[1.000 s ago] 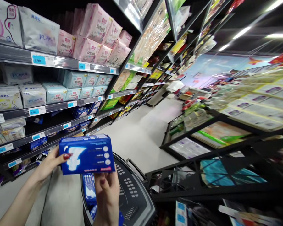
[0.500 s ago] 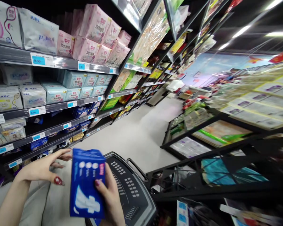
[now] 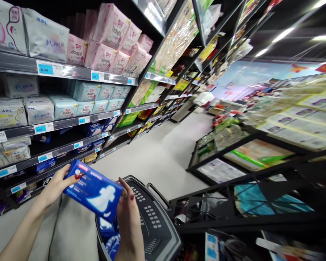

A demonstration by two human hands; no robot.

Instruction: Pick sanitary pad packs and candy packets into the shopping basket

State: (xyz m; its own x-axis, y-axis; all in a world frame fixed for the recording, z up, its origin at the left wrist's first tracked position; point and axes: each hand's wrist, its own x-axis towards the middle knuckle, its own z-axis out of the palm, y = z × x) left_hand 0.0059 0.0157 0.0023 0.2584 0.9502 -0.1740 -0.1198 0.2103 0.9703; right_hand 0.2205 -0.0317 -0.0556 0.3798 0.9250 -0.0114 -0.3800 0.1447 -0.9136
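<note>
A blue pack of sanitary pads [image 3: 93,190], with a white winged pad printed on it, hangs tilted over the shopping basket [image 3: 152,206]. My left hand [image 3: 55,185] is closed on its upper left end, thumb across the front and the other fingers behind. At the pack's right end is my right hand [image 3: 130,214], its fingers curled against that edge; part of its grip is hidden. Below the pack, more blue packs [image 3: 112,241] lie inside the black and grey basket.
Shelves [image 3: 67,74] on the left carry white, pink and pale-blue packs above price tags. A pale floor aisle [image 3: 157,145] runs ahead. Dark racks [image 3: 241,214] with packaged goods line the right side. My light-coloured trousers [image 3: 73,228] show below.
The blue pack has turned from upright to slanting, its left end higher. My left hand, formerly open beside it, now grips that end. My right thumb has left the pack's front.
</note>
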